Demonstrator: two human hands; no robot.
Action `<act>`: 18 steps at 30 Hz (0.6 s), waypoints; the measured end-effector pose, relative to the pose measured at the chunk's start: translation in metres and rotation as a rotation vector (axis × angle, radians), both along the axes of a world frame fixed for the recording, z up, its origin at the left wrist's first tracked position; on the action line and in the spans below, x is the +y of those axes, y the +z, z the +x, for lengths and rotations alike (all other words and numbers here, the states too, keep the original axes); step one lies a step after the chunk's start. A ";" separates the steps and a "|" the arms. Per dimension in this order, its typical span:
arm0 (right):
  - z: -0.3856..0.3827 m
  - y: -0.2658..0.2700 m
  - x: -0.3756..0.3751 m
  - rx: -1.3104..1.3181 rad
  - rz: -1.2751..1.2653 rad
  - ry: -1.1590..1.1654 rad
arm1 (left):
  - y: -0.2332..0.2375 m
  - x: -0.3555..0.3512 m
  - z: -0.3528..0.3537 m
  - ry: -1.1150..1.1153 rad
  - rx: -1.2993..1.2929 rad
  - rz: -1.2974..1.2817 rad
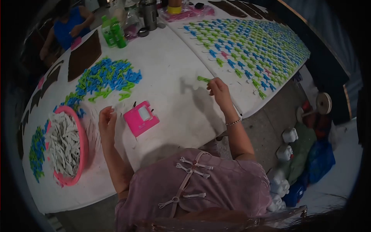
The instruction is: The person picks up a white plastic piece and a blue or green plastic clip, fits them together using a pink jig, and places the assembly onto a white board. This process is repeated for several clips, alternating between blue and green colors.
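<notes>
Above the white table, my right hand (219, 89) pinches a green clip (203, 79), which points out to the left of the fingers. My left hand (107, 118) is raised with curled fingers between a pink basket and a bright pink device; whether anything small is in it is too dim to tell. The pink device (135, 123) has a pale window on top. Whitish strips or clips fill the pink basket (82, 141). Behind my left hand lies a heap of blue and green clips (108, 77).
Rows of green, blue and pink clips (247, 46) cover the right table section. Green bottles (118, 33) and a metal flask (149, 15) stand at the back. A person in blue (69, 27) sits beyond the far left edge. White jugs (285, 152) are on the floor, right.
</notes>
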State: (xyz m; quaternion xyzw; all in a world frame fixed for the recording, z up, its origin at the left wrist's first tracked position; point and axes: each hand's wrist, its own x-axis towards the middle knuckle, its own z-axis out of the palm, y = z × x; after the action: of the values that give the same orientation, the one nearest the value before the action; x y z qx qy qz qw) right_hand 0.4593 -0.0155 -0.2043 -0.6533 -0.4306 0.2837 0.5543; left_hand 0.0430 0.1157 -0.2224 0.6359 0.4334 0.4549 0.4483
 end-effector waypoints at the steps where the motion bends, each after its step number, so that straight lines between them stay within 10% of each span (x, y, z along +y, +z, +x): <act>1: 0.018 -0.002 -0.012 0.053 -0.013 -0.125 | -0.002 0.002 -0.009 0.045 0.080 0.016; 10: 0.126 -0.030 -0.067 0.377 -0.024 -0.590 | -0.041 0.006 -0.082 0.360 0.787 0.377; 18: 0.148 -0.032 -0.053 0.374 -0.107 -0.668 | -0.030 -0.026 -0.053 0.422 0.753 0.227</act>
State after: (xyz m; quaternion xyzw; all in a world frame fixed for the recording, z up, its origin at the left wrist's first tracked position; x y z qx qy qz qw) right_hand 0.6074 -0.0683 -0.2366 -0.7227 -0.0703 0.2240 0.6501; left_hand -0.0095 0.0894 -0.2522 0.6999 0.6341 0.3179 0.0840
